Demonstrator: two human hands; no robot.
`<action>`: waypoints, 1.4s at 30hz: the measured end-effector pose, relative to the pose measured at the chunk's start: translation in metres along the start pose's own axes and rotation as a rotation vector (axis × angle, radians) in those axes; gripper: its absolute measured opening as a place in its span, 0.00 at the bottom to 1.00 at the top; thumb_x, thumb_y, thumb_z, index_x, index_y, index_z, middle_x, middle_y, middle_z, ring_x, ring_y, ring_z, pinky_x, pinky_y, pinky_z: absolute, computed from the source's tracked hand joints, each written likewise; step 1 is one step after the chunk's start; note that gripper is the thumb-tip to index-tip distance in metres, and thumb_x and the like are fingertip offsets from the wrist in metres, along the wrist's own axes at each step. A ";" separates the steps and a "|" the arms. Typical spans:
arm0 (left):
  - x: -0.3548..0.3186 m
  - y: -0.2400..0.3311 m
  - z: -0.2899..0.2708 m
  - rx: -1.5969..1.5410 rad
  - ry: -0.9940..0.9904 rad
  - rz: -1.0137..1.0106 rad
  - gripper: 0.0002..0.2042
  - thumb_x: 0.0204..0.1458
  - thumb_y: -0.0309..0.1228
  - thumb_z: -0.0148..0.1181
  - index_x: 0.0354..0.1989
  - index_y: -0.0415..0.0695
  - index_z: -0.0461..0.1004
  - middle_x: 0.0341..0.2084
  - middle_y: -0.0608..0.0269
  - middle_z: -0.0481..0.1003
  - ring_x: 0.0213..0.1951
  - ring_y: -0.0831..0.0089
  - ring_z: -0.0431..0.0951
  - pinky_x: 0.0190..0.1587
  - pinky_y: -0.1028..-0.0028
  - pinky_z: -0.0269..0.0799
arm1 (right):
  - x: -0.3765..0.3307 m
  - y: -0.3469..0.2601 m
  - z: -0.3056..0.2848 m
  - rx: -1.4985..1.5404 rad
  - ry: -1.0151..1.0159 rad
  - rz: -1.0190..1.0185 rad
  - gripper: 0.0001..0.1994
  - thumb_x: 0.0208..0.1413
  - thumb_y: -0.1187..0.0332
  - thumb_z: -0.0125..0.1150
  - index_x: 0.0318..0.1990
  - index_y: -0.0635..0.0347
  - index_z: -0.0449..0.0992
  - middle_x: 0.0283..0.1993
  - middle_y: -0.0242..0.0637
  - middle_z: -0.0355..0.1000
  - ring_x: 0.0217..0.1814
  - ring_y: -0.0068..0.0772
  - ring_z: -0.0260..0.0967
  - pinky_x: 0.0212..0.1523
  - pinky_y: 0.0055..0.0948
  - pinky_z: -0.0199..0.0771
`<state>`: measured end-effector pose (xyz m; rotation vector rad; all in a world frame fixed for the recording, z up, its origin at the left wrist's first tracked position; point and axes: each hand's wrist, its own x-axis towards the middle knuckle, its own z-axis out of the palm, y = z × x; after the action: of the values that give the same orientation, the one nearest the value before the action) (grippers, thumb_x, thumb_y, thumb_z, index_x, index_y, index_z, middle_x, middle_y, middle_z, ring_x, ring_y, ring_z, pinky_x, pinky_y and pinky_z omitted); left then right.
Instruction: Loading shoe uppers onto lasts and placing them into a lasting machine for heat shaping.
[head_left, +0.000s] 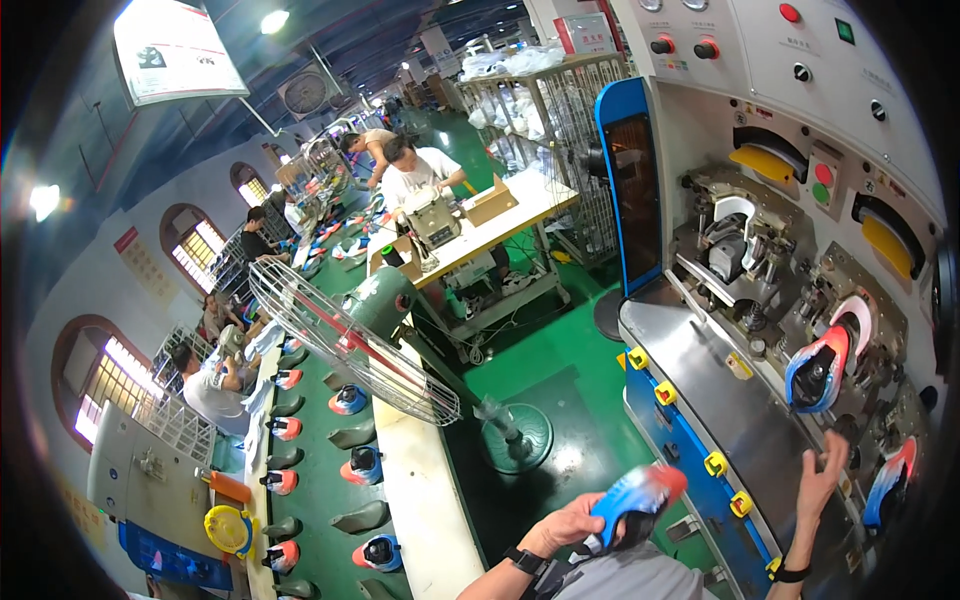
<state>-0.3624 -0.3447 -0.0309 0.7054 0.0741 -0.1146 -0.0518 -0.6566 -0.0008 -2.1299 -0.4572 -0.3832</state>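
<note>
My left hand [572, 520] is closed around a shoe upper [625, 512] coloured blue, white and red, held low in front of my body. Its red end points up and to the right. My right hand [820, 475] is raised beside the shoe machine [720, 345], fingers apart and nothing in them. Just above that hand, a second shoe upper [818, 368] in the same colours sits on one of the machine's stations. Another shoe upper [888, 485] rests on a station to the right of the hand. The farther station [735, 235] carries no coloured upper.
A green fan [375, 305] with a wire guard stands left of the machine. Beside it runs a conveyor [320, 470] carrying shoe uppers and grey lasts. Yellow-housed knobs [715, 463] line the machine's blue front. Ahead, a person [420, 175] sits at a worktable [520, 210].
</note>
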 end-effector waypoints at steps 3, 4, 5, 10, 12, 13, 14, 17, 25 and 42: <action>0.015 -0.007 -0.004 -0.040 0.102 0.059 0.30 0.46 0.39 0.72 0.54 0.37 0.69 0.45 0.61 0.77 0.47 0.70 0.76 0.55 0.69 0.69 | 0.023 -0.020 -0.011 -0.343 0.073 -0.291 0.33 0.42 0.78 0.63 0.61 0.63 0.64 0.66 0.44 0.58 0.69 0.51 0.49 0.67 0.46 0.49; 0.018 -0.009 -0.004 -0.090 0.126 0.054 0.31 0.45 0.37 0.73 0.56 0.36 0.68 0.47 0.59 0.76 0.50 0.67 0.76 0.60 0.66 0.66 | 0.027 -0.021 -0.007 -0.344 0.078 -0.286 0.33 0.42 0.78 0.63 0.61 0.63 0.64 0.66 0.44 0.58 0.69 0.51 0.49 0.67 0.46 0.49; 0.021 -0.009 0.001 -0.089 0.121 0.048 0.31 0.45 0.37 0.73 0.56 0.36 0.68 0.47 0.59 0.76 0.50 0.67 0.76 0.60 0.66 0.66 | 0.031 -0.016 0.000 -0.418 0.028 -0.288 0.34 0.42 0.77 0.64 0.62 0.62 0.63 0.66 0.44 0.57 0.70 0.52 0.48 0.67 0.47 0.49; 0.022 -0.014 0.018 -0.153 0.125 0.106 0.34 0.43 0.33 0.74 0.60 0.37 0.65 0.55 0.59 0.71 0.57 0.66 0.71 0.64 0.65 0.61 | 0.034 0.063 0.033 -0.232 -0.221 -0.008 0.38 0.40 0.78 0.66 0.63 0.63 0.59 0.65 0.49 0.57 0.69 0.53 0.51 0.66 0.47 0.52; 0.018 -0.014 0.021 -0.157 0.158 0.121 0.34 0.44 0.32 0.73 0.60 0.37 0.64 0.55 0.59 0.71 0.57 0.67 0.71 0.64 0.65 0.61 | 0.031 0.041 0.038 -0.268 -0.067 -0.094 0.37 0.40 0.78 0.66 0.63 0.63 0.60 0.65 0.49 0.57 0.68 0.53 0.51 0.66 0.47 0.52; 0.016 -0.012 0.022 -0.152 0.177 0.120 0.34 0.45 0.32 0.72 0.60 0.37 0.64 0.55 0.60 0.71 0.57 0.67 0.71 0.64 0.65 0.61 | 0.030 0.025 0.040 -0.302 0.094 -0.173 0.37 0.41 0.79 0.65 0.63 0.62 0.60 0.65 0.49 0.57 0.68 0.53 0.52 0.66 0.47 0.53; 0.014 -0.011 0.024 -0.147 0.196 0.119 0.33 0.46 0.32 0.72 0.60 0.37 0.64 0.55 0.60 0.71 0.57 0.67 0.71 0.64 0.65 0.61 | 0.031 0.009 0.041 -0.299 0.087 -0.175 0.37 0.41 0.79 0.65 0.63 0.62 0.60 0.65 0.49 0.57 0.68 0.53 0.52 0.66 0.47 0.53; 0.011 -0.009 0.025 -0.137 0.209 0.161 0.33 0.48 0.32 0.70 0.61 0.37 0.63 0.55 0.60 0.71 0.57 0.67 0.71 0.64 0.64 0.61 | 0.044 -0.021 0.039 -0.375 -0.031 -0.386 0.35 0.40 0.76 0.66 0.61 0.61 0.63 0.65 0.46 0.58 0.68 0.52 0.52 0.66 0.47 0.52; 0.021 -0.013 0.025 -0.081 0.185 0.195 0.34 0.50 0.35 0.68 0.63 0.38 0.59 0.58 0.59 0.69 0.58 0.67 0.70 0.63 0.63 0.62 | 0.070 -0.022 0.054 -0.413 0.070 -0.466 0.16 0.41 0.74 0.67 0.40 0.63 0.71 0.46 0.41 0.67 0.58 0.48 0.60 0.59 0.46 0.56; 0.059 -0.023 0.036 0.024 0.374 0.332 0.36 0.39 0.41 0.77 0.55 0.39 0.66 0.43 0.65 0.76 0.42 0.77 0.77 0.44 0.76 0.74 | -0.084 -0.179 0.058 0.235 -0.492 -0.498 0.20 0.52 0.54 0.65 0.39 0.62 0.69 0.43 0.42 0.66 0.49 0.49 0.62 0.53 0.47 0.60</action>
<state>-0.3056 -0.3901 -0.0245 0.7475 0.3119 0.3363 -0.2019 -0.5289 0.0593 -1.8513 -1.2630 -0.0631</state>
